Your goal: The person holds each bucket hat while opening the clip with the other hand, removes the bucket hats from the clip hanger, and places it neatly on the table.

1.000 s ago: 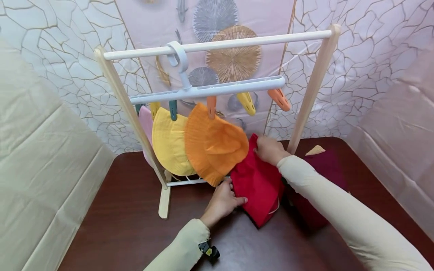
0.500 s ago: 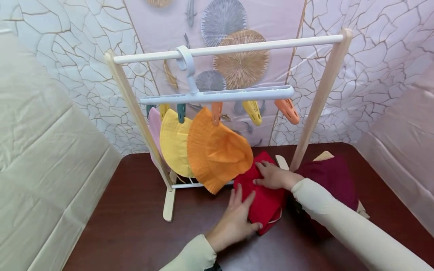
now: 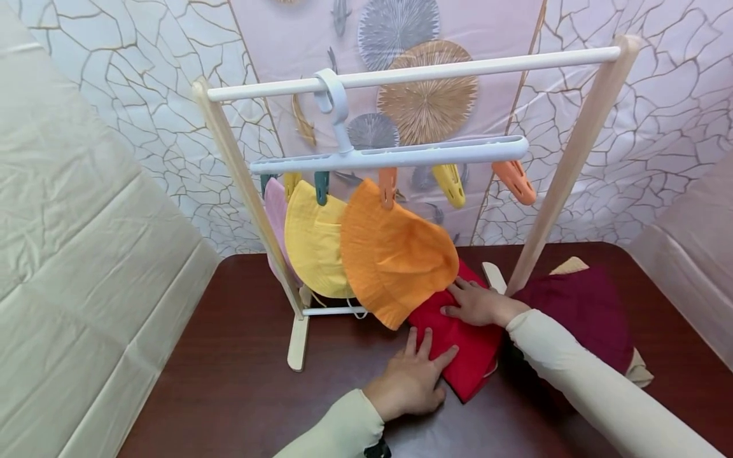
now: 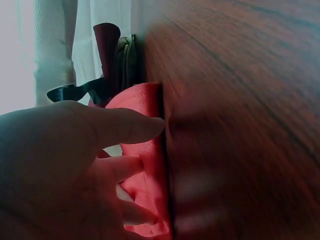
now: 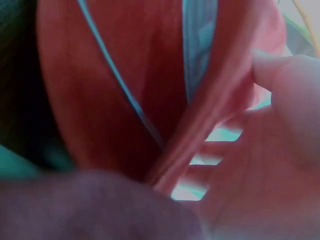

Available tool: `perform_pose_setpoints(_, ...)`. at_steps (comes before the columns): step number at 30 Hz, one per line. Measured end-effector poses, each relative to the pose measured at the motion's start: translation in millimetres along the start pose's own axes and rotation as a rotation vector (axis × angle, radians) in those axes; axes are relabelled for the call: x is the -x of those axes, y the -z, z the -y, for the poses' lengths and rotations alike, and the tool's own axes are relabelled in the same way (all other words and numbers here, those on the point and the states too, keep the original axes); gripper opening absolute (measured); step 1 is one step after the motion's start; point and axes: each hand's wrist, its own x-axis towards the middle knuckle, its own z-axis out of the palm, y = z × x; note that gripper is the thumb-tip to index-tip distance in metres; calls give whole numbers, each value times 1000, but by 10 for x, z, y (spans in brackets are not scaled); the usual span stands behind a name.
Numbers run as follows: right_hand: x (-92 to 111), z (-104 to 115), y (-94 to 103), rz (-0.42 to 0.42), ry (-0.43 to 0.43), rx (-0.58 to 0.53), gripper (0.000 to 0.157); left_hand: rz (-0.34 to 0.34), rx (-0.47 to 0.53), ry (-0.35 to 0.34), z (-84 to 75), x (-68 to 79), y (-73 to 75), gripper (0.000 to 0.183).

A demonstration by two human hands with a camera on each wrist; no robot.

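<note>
A folded red hat (image 3: 471, 359) with a thin cord lies on the dark table under the rack. My left hand (image 3: 409, 380), fingers spread, touches its near left side. On its upper part rests my right hand (image 3: 480, 305), fingers extended. The left wrist view shows the thumb and fingers of the left hand (image 4: 60, 155) over the red hat (image 4: 137, 100). Seen by the right wrist, the red hat (image 5: 115, 60) shows its cord and an edge beside the fingers. An orange hat (image 3: 395, 254) hangs from an orange clip (image 3: 387, 187), overlapping the red one in the head view.
A wooden rack (image 3: 578, 159) carries a pale blue hanger (image 3: 435, 154). Yellow (image 3: 312, 248) and pink (image 3: 276, 207) hats hang at its left. A yellow clip (image 3: 449, 186) and an orange clip (image 3: 515, 183) hang bare at right. A maroon hat (image 3: 590, 312) lies right of the rack.
Both hands have let go of the red hat's edges, and it has come down flat on the table. The fingers have spread over it. The head view has shifted slightly.
</note>
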Motion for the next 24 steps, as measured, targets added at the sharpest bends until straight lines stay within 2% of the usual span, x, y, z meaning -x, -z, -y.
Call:
perform_pose_setpoints(4,-9,-37,-38,-5,-7,2,75,20,1,-5,-6,-5,-4,72)
perform_pose_setpoints(8,-9,-61,-45,-35,-1,-44,75,9,60,-5,24,58,40,69)
perform_pose_setpoints(11,38,-50,5,-119,17,-101,75,-1,116,-9,60,168,117,65)
perform_pose_setpoints(13,99,-22,70,-221,59,-154,71,-50,140,-28,89,296,191,62)
perform_pose_setpoints(14,141,4,110,-286,87,-185,67,-97,151,-42,106,373,237,59)
perform_pose_setpoints(16,232,72,200,-424,151,-242,56,-239,173,-68,160,528,346,54)
perform_pose_setpoints(20,383,287,380,-721,295,-345,38,-632,247,-104,331,803,636,41)
perform_pose_setpoints(22,448,409,457,-856,361,-409,35,-815,300,-124,438,877,806,36)
perform_pose_setpoints(24,518,548,518,-987,442,-536,34,-985,333,-166,562,906,986,34)
